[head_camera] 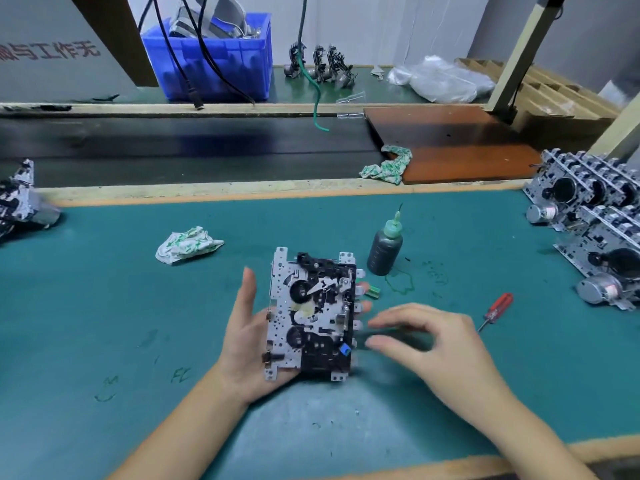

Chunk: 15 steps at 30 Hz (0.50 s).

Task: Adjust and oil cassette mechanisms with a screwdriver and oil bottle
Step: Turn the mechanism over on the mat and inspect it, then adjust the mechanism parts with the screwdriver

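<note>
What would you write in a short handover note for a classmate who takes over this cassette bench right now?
Left hand: holds the cassette mechanism from beneath, fingers showing past its right edge.
Right hand: empty, hovering just right of the mechanism, blurred.
Oil bottle: upright on the green mat, behind the mechanism.
Screwdriver: lying on the mat to the right, untouched.
Done: cannot tell whether this unit was adjusted or oiled.
Left: more mechanisms stacked at the right edge.

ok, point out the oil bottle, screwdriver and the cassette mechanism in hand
oil bottle [384, 251], head view, on its dark body.
screwdriver [499, 304], head view, on its red handle.
cassette mechanism [311, 315], head view, on the middle of its metal plate.
</note>
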Each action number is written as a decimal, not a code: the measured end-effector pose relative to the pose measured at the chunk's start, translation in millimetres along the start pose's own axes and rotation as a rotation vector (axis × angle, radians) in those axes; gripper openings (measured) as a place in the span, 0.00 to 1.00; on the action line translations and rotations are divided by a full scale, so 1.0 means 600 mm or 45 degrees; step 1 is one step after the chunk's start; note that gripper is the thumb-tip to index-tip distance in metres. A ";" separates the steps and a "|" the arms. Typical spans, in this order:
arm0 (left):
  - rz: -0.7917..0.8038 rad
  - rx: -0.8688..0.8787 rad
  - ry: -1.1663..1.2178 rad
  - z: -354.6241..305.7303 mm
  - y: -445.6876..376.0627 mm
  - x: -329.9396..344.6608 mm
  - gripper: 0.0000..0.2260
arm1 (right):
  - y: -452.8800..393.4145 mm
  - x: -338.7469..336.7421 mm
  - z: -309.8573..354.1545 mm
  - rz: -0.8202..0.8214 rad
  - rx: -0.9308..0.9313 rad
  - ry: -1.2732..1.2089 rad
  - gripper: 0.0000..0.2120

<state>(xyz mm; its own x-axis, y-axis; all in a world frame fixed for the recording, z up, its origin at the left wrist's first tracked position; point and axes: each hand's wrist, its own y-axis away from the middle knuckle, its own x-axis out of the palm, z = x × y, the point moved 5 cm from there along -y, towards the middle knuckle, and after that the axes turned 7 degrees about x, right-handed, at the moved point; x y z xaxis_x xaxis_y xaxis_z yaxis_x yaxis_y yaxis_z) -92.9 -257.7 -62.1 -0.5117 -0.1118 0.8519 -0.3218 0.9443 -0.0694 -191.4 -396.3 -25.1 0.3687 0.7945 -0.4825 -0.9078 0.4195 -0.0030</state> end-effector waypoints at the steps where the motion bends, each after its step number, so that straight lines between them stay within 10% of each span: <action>1: -0.024 0.000 0.004 0.002 -0.001 -0.006 0.43 | 0.002 -0.024 -0.001 -0.099 -0.109 0.149 0.07; 8: -0.137 -0.032 0.025 0.007 -0.009 -0.020 0.41 | 0.015 -0.130 -0.041 -0.015 -0.344 1.167 0.21; 15: -0.286 -0.015 0.073 0.007 -0.010 -0.039 0.39 | -0.020 -0.118 -0.071 0.189 -0.298 1.331 0.11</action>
<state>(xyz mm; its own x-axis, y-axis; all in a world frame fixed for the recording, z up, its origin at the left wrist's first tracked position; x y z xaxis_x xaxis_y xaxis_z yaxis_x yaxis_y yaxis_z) -82.2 -262.0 -83.8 -0.3820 -0.3021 0.8734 -0.4130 0.9012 0.1311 -215.3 -476.2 -28.0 -0.0003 0.0158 -0.9999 -0.9858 0.1677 0.0030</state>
